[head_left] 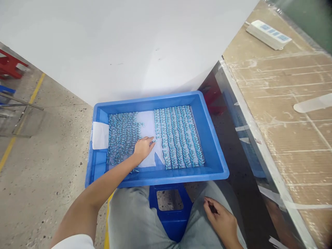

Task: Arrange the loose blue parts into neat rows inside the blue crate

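Observation:
A shallow blue plastic bin point(160, 180) holds many small blue-and-silver pieces, too small to name, on white paper point(146, 121). Neat rows point(178, 138) of them fill the right part, and a denser, less even group point(123, 133) lies on the left. My left hand point(144, 148) reaches over the bare paper between the groups. Its thumb and fingertips pinch a small blue piece point(155, 140) at the left edge of the neat rows. On my right thigh rests my right hand point(223, 221), fingers loosely curled, with nothing visible in them.
The bin lies against a white panel point(129, 52), with a blue stool point(171, 218) below its near side. To the right runs a cardboard-covered bench point(290, 131) carrying a white power strip point(269, 34). A red stool point(11, 65) stands at far left.

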Demonstrator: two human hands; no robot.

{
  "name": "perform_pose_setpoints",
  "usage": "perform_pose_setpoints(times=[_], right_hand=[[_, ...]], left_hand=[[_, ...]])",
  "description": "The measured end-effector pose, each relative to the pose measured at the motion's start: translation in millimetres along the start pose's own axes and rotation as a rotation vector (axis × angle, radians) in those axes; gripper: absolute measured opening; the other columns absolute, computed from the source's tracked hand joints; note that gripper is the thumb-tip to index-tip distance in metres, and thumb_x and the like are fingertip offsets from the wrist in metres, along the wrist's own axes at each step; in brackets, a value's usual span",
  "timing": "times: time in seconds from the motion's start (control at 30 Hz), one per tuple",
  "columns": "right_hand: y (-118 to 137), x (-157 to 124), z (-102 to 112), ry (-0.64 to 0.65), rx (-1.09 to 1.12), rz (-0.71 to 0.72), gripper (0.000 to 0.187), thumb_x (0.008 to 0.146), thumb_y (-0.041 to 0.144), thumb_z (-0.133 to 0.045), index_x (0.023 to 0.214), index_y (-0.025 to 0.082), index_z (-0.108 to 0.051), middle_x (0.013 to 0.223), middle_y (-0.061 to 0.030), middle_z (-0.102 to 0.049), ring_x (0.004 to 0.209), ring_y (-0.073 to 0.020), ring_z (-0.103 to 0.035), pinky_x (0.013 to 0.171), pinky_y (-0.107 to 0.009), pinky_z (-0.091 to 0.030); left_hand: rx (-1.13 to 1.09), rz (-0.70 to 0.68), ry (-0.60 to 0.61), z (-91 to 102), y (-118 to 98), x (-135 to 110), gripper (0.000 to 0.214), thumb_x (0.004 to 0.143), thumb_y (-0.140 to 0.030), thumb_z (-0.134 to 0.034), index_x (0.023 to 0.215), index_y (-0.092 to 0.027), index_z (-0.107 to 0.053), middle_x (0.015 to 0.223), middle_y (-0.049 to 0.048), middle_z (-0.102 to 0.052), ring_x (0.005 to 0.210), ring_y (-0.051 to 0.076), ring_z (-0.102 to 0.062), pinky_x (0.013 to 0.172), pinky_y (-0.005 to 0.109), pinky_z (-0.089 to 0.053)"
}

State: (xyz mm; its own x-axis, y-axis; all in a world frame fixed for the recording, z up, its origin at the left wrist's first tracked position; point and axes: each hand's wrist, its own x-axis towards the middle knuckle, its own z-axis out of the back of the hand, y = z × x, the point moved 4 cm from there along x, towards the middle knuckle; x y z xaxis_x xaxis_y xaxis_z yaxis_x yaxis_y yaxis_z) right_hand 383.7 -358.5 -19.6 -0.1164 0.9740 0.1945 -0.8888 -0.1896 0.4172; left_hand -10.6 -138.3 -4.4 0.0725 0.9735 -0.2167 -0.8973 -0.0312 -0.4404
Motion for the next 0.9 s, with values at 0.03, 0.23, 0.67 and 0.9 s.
perform_pose_setpoints(times=[0.03,0.23,0.67,0.9], right_hand=[[0,0,0,-0.003,0.0,0.002,0.038,0.105,0.049,-0.053,0.096,0.022,-0.077,0.09,0.004,-0.069,0.071,-0.0101,-0.066,0.06,-0.019,-0.049],[3,1,2,0.006,0.005,0.008,0.038,0.106,0.049,-0.052,0.097,0.021,-0.077,0.091,0.0042,-0.069,0.073,-0.0101,-0.066,0.063,-0.018,-0.05],[1,1,0,0.033,0.021,-0.028,0.042,0.105,0.051,-0.05,0.096,0.021,-0.078,0.091,0.0002,-0.07,0.072,-0.0129,-0.067,0.062,-0.019,-0.051],[2,2,1,0.024,0.033,-0.022,0.041,0.105,0.049,-0.051,0.095,0.021,-0.078,0.09,0.0008,-0.07,0.072,-0.0122,-0.067,0.063,-0.019,-0.051]], left_hand=[[-0.016,0.025,-0.002,-0.3,1,0,0.031,0.097,-0.033,-0.06,0.124,-0.023,-0.071,0.108,0.0064,-0.073,0.101,0.022,-0.068,0.09,0.031,-0.05],[-0.107,0.143,0.035,-7.0,2,6,0.021,0.092,-0.031,-0.067,0.109,-0.022,-0.074,0.106,0.0027,-0.075,0.099,0.02,-0.068,0.091,0.028,-0.051],[-0.178,0.193,0.006,-13.0,-5,18,0.022,0.089,-0.029,-0.069,0.11,-0.024,-0.074,0.108,0.0021,-0.076,0.101,0.02,-0.069,0.092,0.029,-0.051],[-0.23,0.242,-0.011,-16.5,-9,18,0.027,0.087,-0.03,-0.071,0.114,-0.024,-0.071,0.104,0.0019,-0.076,0.101,0.022,-0.07,0.089,0.03,-0.052]])
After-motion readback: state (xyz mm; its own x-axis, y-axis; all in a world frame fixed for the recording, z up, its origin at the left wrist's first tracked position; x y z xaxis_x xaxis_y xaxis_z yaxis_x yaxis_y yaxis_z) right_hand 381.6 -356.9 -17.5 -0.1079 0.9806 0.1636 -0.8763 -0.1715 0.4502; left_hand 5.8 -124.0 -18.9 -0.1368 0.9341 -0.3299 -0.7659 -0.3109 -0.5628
